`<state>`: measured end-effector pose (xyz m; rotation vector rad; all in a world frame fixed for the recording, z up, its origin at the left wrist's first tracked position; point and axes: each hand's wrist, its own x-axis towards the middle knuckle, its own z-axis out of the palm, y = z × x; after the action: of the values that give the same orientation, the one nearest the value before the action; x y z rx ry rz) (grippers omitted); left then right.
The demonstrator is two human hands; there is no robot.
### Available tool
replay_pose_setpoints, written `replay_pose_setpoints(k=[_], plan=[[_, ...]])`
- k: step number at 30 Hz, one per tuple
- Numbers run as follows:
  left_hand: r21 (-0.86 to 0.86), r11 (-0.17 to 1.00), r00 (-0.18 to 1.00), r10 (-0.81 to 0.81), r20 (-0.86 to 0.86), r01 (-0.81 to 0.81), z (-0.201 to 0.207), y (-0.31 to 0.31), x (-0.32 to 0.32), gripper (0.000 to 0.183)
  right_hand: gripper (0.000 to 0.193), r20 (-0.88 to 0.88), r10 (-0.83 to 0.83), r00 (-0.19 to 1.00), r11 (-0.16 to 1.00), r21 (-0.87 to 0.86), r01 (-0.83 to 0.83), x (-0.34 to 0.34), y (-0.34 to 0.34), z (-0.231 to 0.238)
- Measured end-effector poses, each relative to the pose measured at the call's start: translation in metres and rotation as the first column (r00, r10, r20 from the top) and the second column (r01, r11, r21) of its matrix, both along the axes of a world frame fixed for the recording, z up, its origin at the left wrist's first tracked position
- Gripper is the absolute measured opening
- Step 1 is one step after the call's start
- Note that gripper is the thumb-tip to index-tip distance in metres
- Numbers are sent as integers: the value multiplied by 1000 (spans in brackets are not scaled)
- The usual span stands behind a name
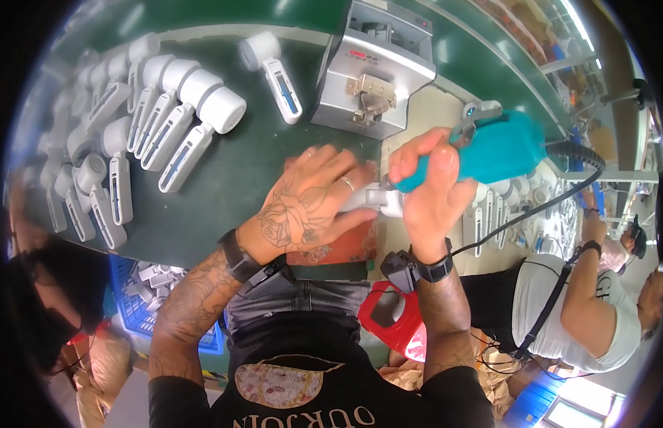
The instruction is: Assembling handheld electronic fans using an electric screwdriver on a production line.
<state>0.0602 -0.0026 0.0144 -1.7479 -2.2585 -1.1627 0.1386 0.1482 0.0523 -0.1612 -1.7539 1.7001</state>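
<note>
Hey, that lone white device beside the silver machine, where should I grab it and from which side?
Probably by its slim handle, from the near side: the handle points toward you, while the bulkier round head lies at the far end.

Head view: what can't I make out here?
All in the head view:
White part: blurred, partly covered by the left hand.
Teal tool: tip blurred, its grip partly hidden by the right hand.
White pieces in the blue basket: small, some hidden behind the left forearm.
White devices at upper left: overlapping, blurred toward the rim.
</note>
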Motion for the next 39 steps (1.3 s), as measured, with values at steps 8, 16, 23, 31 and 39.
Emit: replay_pose_setpoints(k=[8, 16, 23, 31, 39], plan=[[7, 1000, 1000, -15, -1, 15, 2, -1, -2, 48, 44, 21, 8, 1000, 999, 35, -9, -4, -4, 8], [3, 1000, 1000, 1, 19, -1, 7, -10, -1, 41, 39, -89, -80, 993, 975, 200, 97, -65, 2, 36], [85, 996, 996, -34, 83, 26, 2, -4, 3, 32, 35, -120, -53, 991, 975, 207, 78, -83, 13, 17], [-20, 1000, 998, -22, 56, 23, 5, -7, -2, 40, 41, 23, -35, 999, 998, 44, 34, -21, -10, 38], [-41, 995, 994, -84, 65, 87, 5, -7, -5, 43, 62, 13, -10, 1000, 1000, 21, 10, 32, -13, 20]])
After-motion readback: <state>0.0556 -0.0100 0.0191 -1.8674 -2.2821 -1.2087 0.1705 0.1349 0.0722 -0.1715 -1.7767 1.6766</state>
